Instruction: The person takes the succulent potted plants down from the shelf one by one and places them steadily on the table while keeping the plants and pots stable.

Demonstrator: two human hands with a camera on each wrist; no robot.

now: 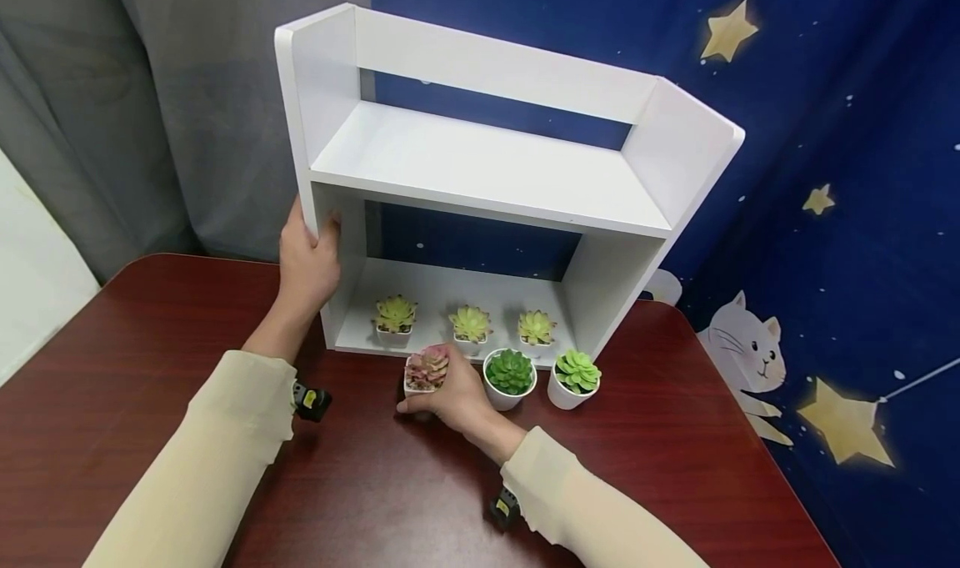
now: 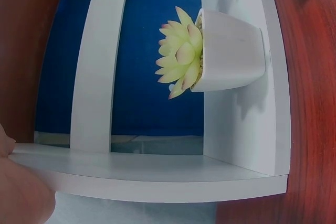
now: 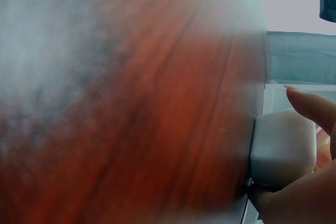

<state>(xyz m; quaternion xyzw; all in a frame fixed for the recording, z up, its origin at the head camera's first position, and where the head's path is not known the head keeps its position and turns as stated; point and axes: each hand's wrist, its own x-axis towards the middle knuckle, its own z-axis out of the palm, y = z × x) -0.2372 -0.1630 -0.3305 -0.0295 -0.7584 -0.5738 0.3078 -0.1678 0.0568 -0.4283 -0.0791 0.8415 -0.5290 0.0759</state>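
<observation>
Mostly the right wrist view is a blur of red-brown wood grain; only a white pot [image 3: 281, 148] and a fingertip [image 3: 310, 106] at 3 o'clock come out sharp, and the plant above the pot is cut off there. From the head camera, the right hand [image 1: 457, 401] curls round that pot, which carries a pink succulent [image 1: 427, 366] and stands on the table just in front of the white shelf unit [image 1: 487, 168]. The left hand [image 1: 307, 259] grips the unit's left side panel, thumb wrapped over its front edge; in the left wrist view only a sliver of that hand shows at 8 o'clock. Three yellow-green succulents [image 1: 470, 324] sit in the lower compartment; two green ones [image 1: 510, 372] stand outside at its front edge. Underneath is a dark red wooden table [image 1: 135, 401]. Behind hang a grey curtain [image 1: 150, 92] at 10 o'clock and a navy cloth with stars and a cat [image 1: 825, 218] at 3.
</observation>
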